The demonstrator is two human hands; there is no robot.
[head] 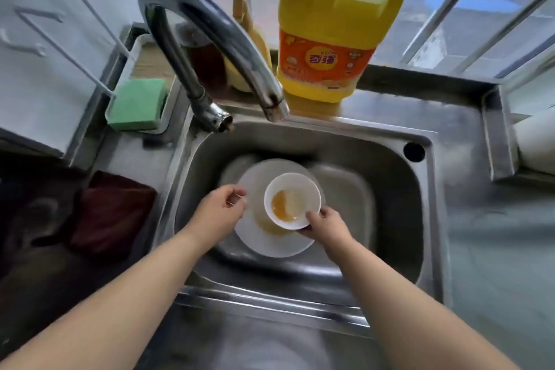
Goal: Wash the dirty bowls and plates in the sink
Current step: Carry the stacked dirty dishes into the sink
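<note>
At the frame's centre, the right hand (pixel 326 227) grips a dirty bowl (pixel 292 201) over a plate (pixel 264 245) in the sink (pixel 390 159); the left hand (pixel 220 210), fingers curled, holds nothing visible.

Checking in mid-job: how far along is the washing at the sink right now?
Barely begun. Done: nothing looks washed; no water shows at the faucet. In hand: the right hand grips the rim of the small white bowl, which has orange residue inside, over the white plate in the sink; the left hand is at the plate's edge. Left: both dishes, with the green sponge and yellow detergent jug untouched.
</note>
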